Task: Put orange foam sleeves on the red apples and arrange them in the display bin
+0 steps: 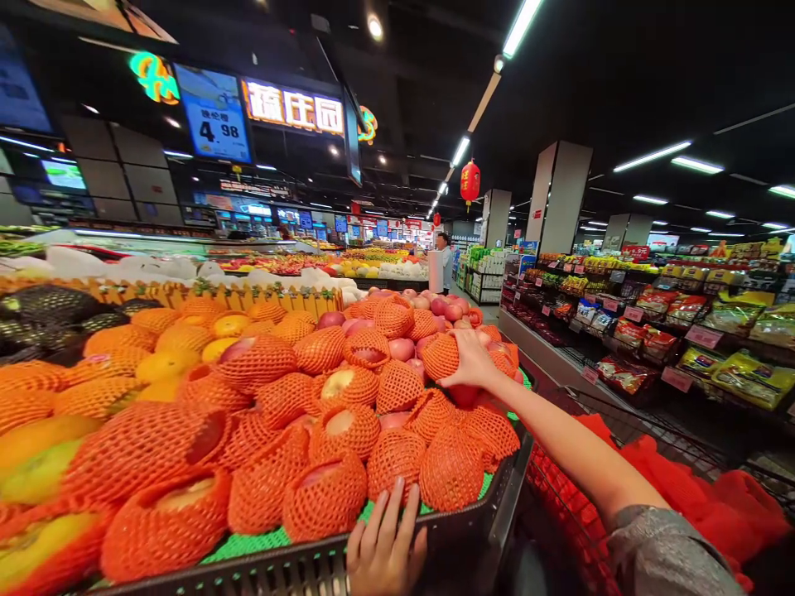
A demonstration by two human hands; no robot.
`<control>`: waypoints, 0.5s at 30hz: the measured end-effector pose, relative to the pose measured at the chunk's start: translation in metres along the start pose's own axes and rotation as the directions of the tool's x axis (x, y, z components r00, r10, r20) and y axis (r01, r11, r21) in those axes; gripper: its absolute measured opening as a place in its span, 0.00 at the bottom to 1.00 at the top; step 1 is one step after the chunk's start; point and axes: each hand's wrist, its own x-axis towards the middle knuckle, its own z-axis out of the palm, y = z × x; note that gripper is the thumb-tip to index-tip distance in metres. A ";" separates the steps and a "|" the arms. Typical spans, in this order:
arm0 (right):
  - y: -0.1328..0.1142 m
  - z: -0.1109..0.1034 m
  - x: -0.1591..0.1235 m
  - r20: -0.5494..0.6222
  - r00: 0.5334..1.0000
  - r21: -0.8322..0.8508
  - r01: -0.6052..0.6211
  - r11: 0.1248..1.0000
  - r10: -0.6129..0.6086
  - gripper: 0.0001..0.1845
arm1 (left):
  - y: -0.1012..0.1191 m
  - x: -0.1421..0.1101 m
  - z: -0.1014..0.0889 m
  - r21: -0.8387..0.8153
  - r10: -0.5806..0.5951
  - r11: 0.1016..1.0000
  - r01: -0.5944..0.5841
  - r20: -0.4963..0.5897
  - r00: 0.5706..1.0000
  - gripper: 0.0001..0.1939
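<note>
Apples in orange foam nets fill a black crate lined with green matting. Reaching over its right side, my right hand curls its fingers around a netted apple near the back of the pile. My left hand lies on the crate's front rim with its fingers stretched out. Its fingertips are by the lower edge of a front netted apple. Bare pink apples show among the netted ones.
Oranges and dark netted fruit lie to the left. A cart with red cloth-like material stands at right, before shelves of packaged goods. A person stands in the distance. Price screens hang overhead.
</note>
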 end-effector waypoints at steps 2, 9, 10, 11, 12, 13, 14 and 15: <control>-0.002 0.009 0.009 0.020 0.999 -0.039 0.032 0.999 -0.032 0.40 | -0.002 -0.001 -0.001 -0.006 0.005 1.000 -0.005 0.015 1.000 0.20; -0.001 0.023 0.006 0.103 0.994 -0.195 0.050 0.980 -0.030 0.45 | -0.003 0.009 -0.004 0.035 0.097 0.995 -0.096 -0.017 0.995 0.18; 0.002 0.022 0.007 0.145 0.989 -0.216 0.056 0.975 -0.025 0.48 | -0.003 0.010 -0.004 0.041 0.100 0.994 -0.099 -0.031 0.995 0.21; 0.005 0.019 0.008 0.194 0.981 -0.237 0.064 0.969 -0.018 0.50 | -0.001 0.011 -0.004 0.047 0.098 0.994 -0.096 -0.046 0.994 0.26; 0.008 0.017 0.010 0.251 0.968 -0.258 0.077 0.963 -0.010 0.50 | 0.000 0.013 -0.004 0.056 0.093 0.994 -0.089 -0.063 0.994 0.29; 0.011 0.013 0.014 0.311 0.950 -0.279 0.093 0.956 -0.002 0.50 | 0.001 0.015 -0.004 0.066 0.087 0.994 -0.082 -0.079 0.993 0.31; 0.014 0.010 0.018 0.367 0.930 -0.300 0.112 0.947 0.006 0.48 | 0.003 0.016 -0.004 0.075 0.082 0.994 -0.075 -0.093 0.992 0.32; 0.016 0.007 0.023 0.415 0.910 -0.320 0.134 0.938 0.011 0.46 | 0.004 0.018 -0.004 0.083 0.080 0.994 -0.071 -0.105 0.991 0.32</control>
